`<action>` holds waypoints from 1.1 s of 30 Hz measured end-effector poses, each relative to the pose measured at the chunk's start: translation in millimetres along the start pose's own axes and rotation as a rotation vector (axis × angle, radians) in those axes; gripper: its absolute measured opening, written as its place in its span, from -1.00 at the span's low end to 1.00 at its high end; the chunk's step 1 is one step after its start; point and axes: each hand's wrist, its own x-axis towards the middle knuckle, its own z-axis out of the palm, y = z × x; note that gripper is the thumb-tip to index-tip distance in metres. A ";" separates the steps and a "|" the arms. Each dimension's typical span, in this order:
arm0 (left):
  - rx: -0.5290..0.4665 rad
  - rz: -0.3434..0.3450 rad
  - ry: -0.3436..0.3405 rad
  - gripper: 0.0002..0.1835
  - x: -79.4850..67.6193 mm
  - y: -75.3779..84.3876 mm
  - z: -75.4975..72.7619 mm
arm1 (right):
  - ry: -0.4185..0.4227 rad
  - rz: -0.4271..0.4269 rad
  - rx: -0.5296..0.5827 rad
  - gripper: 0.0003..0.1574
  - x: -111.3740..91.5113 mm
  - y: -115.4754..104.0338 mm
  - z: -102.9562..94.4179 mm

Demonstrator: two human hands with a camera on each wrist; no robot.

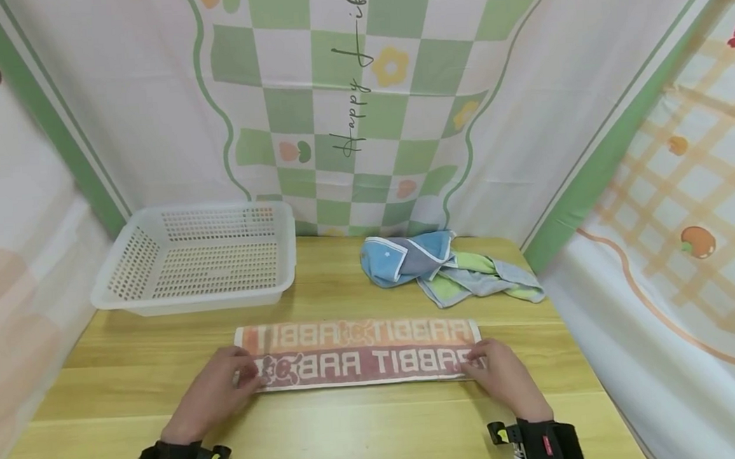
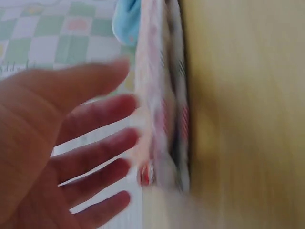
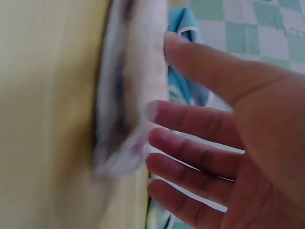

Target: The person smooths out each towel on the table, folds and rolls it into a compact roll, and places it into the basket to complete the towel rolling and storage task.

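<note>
A folded towel (image 1: 359,353) lies as a long strip across the table, with an orange band, a reddish-brown band and mirrored "RABBIT" lettering. At its left end is my left hand (image 1: 222,386), and my right hand (image 1: 503,376) is at the right end. In the left wrist view, the left fingers (image 2: 102,148) are spread and fairly straight, with their tips at the layered towel edge (image 2: 164,95). The right wrist view shows the right fingers (image 3: 200,157) likewise extended, thumb apart, tips against the towel's side (image 3: 136,81). The towel edge is blurred there.
A white perforated plastic basket (image 1: 220,298) stands at the back left of the wooden table (image 1: 367,433). Toward the back right lie a crumpled blue and grey cloth (image 1: 407,255) and a green and grey cloth (image 1: 478,279). Printed curtains (image 1: 373,117) surround the table.
</note>
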 end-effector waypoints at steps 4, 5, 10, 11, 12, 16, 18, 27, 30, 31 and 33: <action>0.029 0.093 0.098 -0.86 8.7 7.2 9.4 | 0.059 -0.040 0.015 -0.75 7.0 -10.9 3.7; 0.043 0.100 0.102 -0.81 10.8 8.9 12.1 | 0.061 -0.048 0.021 -0.70 8.3 -13.6 6.2; 0.095 0.060 0.038 -0.49 16.8 12.7 22.6 | -0.043 -0.022 0.029 -0.32 9.8 -23.0 21.4; 0.100 0.050 0.024 -0.44 17.4 12.9 23.8 | -0.061 -0.016 0.028 -0.28 9.8 -24.2 23.3; 0.096 0.041 0.014 -0.40 18.3 12.8 24.8 | -0.074 -0.007 0.023 -0.24 10.1 -25.0 24.6; 0.076 0.049 0.003 -0.37 24.3 12.4 27.2 | -0.068 0.009 0.017 -0.21 11.0 -24.9 23.7; 0.072 0.064 -0.006 -0.38 29.1 12.5 28.6 | -0.067 0.019 0.017 -0.20 10.0 -21.6 21.4; 0.061 0.108 -0.061 -0.47 45.4 17.4 34.6 | -0.092 0.036 0.016 -0.17 10.2 5.2 11.6; 0.042 0.113 -0.077 -0.47 50.3 21.8 37.9 | -0.102 0.040 0.029 -0.15 9.6 15.6 7.3; 0.032 0.114 -0.084 -0.47 52.1 23.3 39.0 | -0.098 0.039 0.033 -0.15 9.4 18.7 5.8; 0.010 0.113 -0.101 -0.47 55.5 27.0 40.4 | -0.085 0.035 0.036 -0.19 9.5 24.9 3.5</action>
